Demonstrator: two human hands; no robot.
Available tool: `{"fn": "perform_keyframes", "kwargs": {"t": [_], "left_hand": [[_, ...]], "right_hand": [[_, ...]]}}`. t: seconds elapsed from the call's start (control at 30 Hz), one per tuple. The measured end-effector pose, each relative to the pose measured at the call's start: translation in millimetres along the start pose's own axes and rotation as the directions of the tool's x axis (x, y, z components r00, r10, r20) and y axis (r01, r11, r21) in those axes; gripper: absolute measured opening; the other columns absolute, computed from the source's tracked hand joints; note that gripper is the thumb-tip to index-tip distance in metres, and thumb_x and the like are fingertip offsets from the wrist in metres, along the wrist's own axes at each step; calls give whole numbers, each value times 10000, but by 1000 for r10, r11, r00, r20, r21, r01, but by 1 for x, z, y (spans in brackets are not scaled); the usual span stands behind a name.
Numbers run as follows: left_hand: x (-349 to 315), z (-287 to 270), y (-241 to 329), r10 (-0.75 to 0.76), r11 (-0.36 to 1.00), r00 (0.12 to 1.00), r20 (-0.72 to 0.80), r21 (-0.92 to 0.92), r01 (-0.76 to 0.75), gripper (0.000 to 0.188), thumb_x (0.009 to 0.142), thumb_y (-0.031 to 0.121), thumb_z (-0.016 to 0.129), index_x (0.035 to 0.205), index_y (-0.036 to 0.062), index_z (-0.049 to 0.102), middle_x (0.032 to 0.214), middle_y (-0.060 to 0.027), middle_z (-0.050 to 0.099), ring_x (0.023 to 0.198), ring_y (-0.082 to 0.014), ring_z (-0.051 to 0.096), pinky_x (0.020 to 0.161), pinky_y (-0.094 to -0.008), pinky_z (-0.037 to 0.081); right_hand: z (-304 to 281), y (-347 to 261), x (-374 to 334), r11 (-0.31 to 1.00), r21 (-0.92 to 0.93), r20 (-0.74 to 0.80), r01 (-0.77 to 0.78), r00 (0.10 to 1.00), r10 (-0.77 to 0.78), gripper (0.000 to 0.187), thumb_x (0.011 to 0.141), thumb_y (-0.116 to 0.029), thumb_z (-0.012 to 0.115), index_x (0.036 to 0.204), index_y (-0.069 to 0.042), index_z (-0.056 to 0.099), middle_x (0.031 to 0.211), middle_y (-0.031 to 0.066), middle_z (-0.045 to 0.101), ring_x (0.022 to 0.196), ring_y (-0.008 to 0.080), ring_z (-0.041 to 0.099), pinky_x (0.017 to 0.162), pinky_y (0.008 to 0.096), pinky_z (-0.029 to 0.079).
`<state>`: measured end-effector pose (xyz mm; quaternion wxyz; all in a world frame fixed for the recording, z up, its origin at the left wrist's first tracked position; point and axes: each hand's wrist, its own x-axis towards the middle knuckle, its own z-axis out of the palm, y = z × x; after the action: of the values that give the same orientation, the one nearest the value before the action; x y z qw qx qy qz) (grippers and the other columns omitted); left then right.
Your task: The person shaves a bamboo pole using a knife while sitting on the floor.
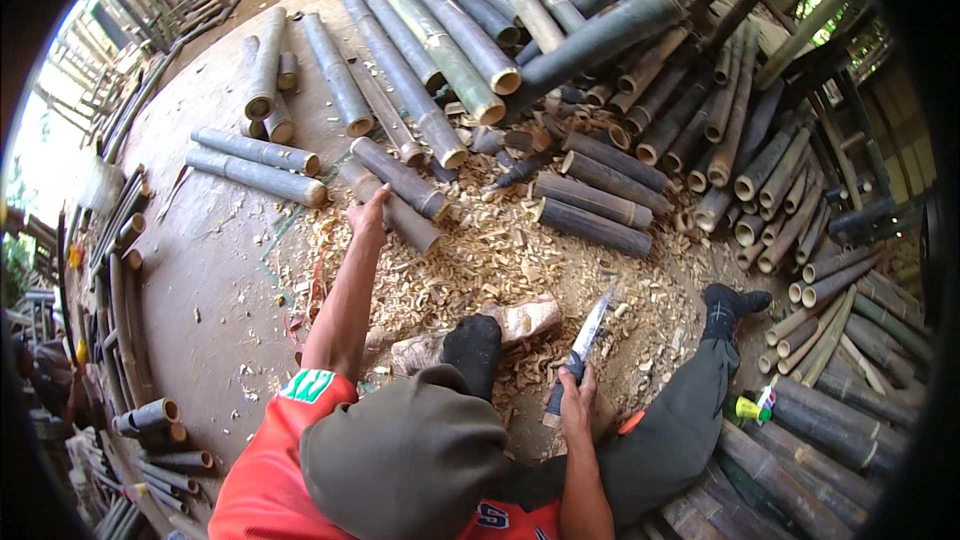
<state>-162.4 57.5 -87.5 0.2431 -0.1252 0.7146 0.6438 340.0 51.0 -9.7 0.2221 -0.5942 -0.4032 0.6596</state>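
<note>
My left hand [370,215] reaches forward, its fingers curled over the side of a short brown bamboo piece [405,220] lying on the shavings. Right beside that piece lies another short, dark bamboo section [402,178]. My right hand [572,400] is closed around the dark handle of a knife [592,328], its long blade pointing forward and slightly right. Between my legs lies a pale, rough log [530,318], partly hidden by my dark-socked left foot [472,348]. My raised left knee covers part of the ground before me.
Wood shavings [490,250] cover the ground ahead. Long bamboo poles [430,30] and a large stack of cut pieces [740,150] fill the far side and right. Two bamboo lengths [255,170] lie at left. A yellow-and-green bottle [755,407] rests beside my right leg.
</note>
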Motion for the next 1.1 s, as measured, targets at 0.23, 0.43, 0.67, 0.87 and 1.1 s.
{"fn": "perform_keyframes", "kwargs": {"t": [0.23,0.43,0.67,0.87,1.1], "left_hand": [[56,10,-14,45,995,991,-125,93,-34,882,661,294,993,1273,-137,526,1148,-218,662,979,-309,666,817,-480,556],[48,15,-3,2,998,993,-116,60,5,883,637,302,998,1264,-106,529,1140,-207,665,989,-304,672,790,-459,578],[-8,24,17,-2,986,987,160,-166,29,608,723,222,908,1156,-58,586,1069,-141,674,902,-268,667,818,-469,566],[-167,26,-9,-76,924,820,567,-269,272,1013,795,278,874,1502,-61,233,1411,-252,410,1336,-367,434,1130,-625,383],[-208,14,-49,-142,879,881,451,-352,322,676,781,246,909,1292,30,524,1198,-112,616,1081,-252,623,906,-509,542]], "right_hand": [[6,7,8,1000,-2,13,-25,1000,25,206,979,-203,623,1084,-84,490,721,50,567,487,168,571,446,332,500],[7,12,11,1000,-13,31,-13,999,13,255,989,-202,621,1152,-62,485,735,54,565,484,165,577,436,321,486],[2,-6,0,946,-301,3,123,992,-128,316,983,-231,668,1129,4,516,764,86,591,503,164,590,465,342,487],[1,-11,-7,795,-526,52,302,944,-325,378,983,-278,655,1169,23,523,842,238,626,771,464,623,698,525,478],[22,-21,-20,575,-738,120,352,908,-401,388,998,-303,623,1232,-21,493,906,266,691,832,490,674,685,575,518]]}}
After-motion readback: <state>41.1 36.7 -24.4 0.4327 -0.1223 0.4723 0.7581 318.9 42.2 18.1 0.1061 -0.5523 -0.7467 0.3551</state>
